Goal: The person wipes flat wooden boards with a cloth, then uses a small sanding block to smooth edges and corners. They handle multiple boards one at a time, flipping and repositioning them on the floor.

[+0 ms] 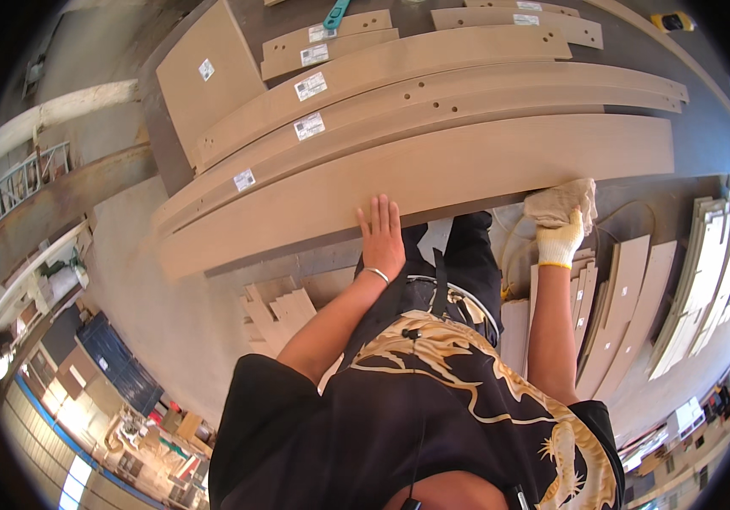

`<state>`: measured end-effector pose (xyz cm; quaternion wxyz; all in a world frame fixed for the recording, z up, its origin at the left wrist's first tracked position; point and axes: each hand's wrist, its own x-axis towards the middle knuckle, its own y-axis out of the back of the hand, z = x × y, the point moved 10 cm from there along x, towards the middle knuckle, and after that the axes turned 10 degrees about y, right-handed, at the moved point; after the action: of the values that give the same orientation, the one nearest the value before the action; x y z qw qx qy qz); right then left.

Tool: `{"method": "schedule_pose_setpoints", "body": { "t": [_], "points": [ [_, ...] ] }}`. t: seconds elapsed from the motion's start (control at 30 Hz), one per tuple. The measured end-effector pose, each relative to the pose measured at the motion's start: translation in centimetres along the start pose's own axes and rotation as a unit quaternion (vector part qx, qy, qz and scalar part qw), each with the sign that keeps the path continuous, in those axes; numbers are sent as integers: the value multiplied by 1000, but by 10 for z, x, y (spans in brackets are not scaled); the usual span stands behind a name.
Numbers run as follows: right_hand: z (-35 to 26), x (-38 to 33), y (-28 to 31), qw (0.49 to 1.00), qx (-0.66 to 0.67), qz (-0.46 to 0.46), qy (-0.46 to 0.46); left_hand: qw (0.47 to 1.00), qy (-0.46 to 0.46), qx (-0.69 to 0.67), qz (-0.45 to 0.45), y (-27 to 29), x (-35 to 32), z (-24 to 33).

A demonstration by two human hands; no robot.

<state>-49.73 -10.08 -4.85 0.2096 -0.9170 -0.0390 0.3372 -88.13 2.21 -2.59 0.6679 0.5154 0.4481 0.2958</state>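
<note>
A long tan wooden board (pixel 467 166) lies nearest me along the front of the dark worktable (pixel 713 149). My left hand (pixel 382 234), bare and with a bangle at the wrist, rests its outstretched fingers on the board's near edge. In a white knitted glove, my right hand (pixel 562 238) grips a bunched beige cloth (pixel 562 202) at the same edge, farther right. The glove's fingertips are partly hidden by the cloth. Beyond this board lie several more long tan boards (pixel 501 98), some with drilled holes and white labels.
At the far left of the table is a wide tan panel (pixel 208 81). A teal-handled tool (pixel 336 13) lies on the short pieces behind, and a yellow-and-black object (pixel 673 21) sits far right. Stacked boards (pixel 624 306) and white strips (pixel 696 280) stand low on the right.
</note>
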Motion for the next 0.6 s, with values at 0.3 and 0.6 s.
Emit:
{"method": "schedule_pose_setpoints", "body": {
  "t": [0.3, 0.6],
  "points": [
    [-101, 12, -3, 914, -279, -52, 292, 988, 79, -72, -109, 3, -45, 22],
    [41, -175, -163, 498, -436, -549, 510, 940, 26, -315, 127, 88, 136, 52]
  ]
}}
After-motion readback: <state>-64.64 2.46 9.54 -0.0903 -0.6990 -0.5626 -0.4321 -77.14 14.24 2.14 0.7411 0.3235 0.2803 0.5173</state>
